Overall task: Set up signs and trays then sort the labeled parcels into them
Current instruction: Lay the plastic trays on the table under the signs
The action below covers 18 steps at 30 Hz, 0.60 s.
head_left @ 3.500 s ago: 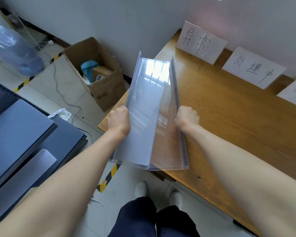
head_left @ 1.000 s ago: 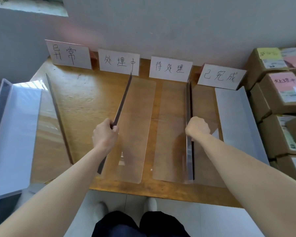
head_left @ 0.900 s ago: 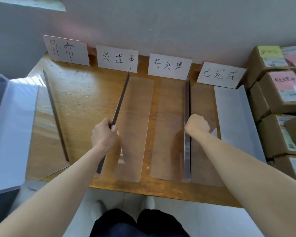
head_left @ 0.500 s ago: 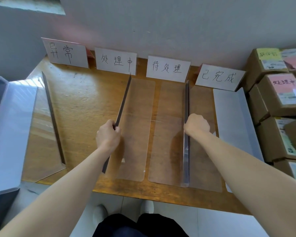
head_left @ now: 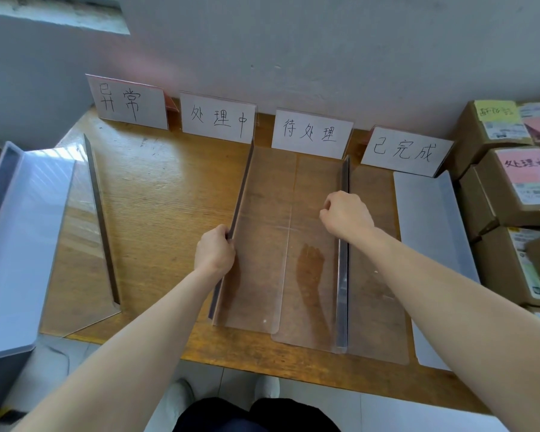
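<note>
While both trays are being lined up, the left hand (head_left: 214,254) has its fingers wrapped over the upright wall of the left clear tray (head_left: 259,244), about halfway along. The right hand (head_left: 345,213) is fisted round the upright wall of the right clear tray (head_left: 315,275), a bit farther back. Both trays lie flat on the wooden surface (head_left: 169,198) and run near to far. Their far ends sit by the 处理中 sign (head_left: 217,118) and the 待处理 sign (head_left: 310,134).

Step in hand looks like spacing the trays under the signs. To do it well:
- slide them, don't lift, so the bases stay flat
- keep the walls parallel and each lane centred on its own sign
- the bases seem to overlap at the near end, so ease them apart or butt the edges cleanly
- keep the far ends off the signs, which could tip

Farther out, a third clear tray (head_left: 75,229) hangs partly off the left end. A frosted tray (head_left: 424,244) lies right, under the 已完成 sign (head_left: 404,151). The labeled parcels (head_left: 512,188) are stacked at far right, unsorted.

Versus half a second ago, same grips, but the thin gap between the two bases has closed. Versus 3.5 s ago, both hands were carrying one tray at the left end, and that one now lies there.
</note>
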Each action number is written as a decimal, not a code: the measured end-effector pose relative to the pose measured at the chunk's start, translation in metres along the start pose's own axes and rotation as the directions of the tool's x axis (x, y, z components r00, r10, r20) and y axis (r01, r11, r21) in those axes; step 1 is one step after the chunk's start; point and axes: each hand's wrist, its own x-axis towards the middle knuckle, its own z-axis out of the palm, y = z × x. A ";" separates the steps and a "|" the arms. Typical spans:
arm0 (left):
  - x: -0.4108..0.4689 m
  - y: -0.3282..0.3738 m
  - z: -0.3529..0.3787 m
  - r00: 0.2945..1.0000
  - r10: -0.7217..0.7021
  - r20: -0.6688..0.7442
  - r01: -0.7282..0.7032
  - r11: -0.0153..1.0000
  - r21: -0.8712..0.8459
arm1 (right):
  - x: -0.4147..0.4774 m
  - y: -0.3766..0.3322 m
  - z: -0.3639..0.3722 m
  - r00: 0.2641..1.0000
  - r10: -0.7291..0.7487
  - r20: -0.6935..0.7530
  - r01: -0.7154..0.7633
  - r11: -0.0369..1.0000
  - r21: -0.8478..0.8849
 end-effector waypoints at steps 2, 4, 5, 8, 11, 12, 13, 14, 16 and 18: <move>-0.001 0.002 0.001 1.000 -0.002 0.016 0.002 1.000 0.000 | 0.001 -0.001 -0.001 1.000 -0.005 -0.006 0.005 1.000 0.000; -0.002 0.003 0.003 1.000 0.004 0.030 -0.004 1.000 0.000 | 0.002 -0.002 -0.002 1.000 -0.012 -0.013 0.013 1.000 0.010; -0.003 0.004 0.003 0.999 0.006 0.033 -0.006 1.000 0.001 | 0.003 -0.003 -0.002 1.000 -0.016 -0.017 0.017 1.000 0.018; -0.003 0.005 0.003 0.999 0.008 0.032 -0.008 1.000 0.009 | 0.003 -0.005 -0.005 0.999 -0.030 -0.028 0.031 0.999 0.035; 0.000 0.001 -0.002 1.000 0.005 0.002 -0.005 0.999 0.050 | 0.004 -0.005 -0.009 0.998 -0.037 -0.047 0.039 0.998 0.042; 0.001 0.000 -0.004 1.000 0.003 -0.013 -0.002 0.998 0.069 | 0.004 -0.005 -0.010 0.998 -0.038 -0.052 0.040 0.998 0.041; 0.002 -0.002 -0.006 1.000 0.004 -0.026 -0.002 0.996 0.085 | 0.004 -0.004 -0.011 0.998 -0.039 -0.054 0.041 0.998 0.041; 0.003 -0.004 -0.009 0.999 0.006 -0.034 -0.002 0.995 0.099 | 0.004 -0.004 -0.011 0.998 -0.037 -0.055 0.039 0.998 0.042; 0.002 -0.006 -0.011 0.999 0.014 -0.039 -0.009 0.992 0.125 | 0.003 -0.004 -0.012 0.998 -0.027 -0.054 0.030 0.999 0.041; 0.001 -0.005 -0.012 0.999 0.022 -0.042 -0.016 0.990 0.139 | 0.002 -0.006 -0.013 0.999 -0.020 -0.050 0.022 0.999 0.046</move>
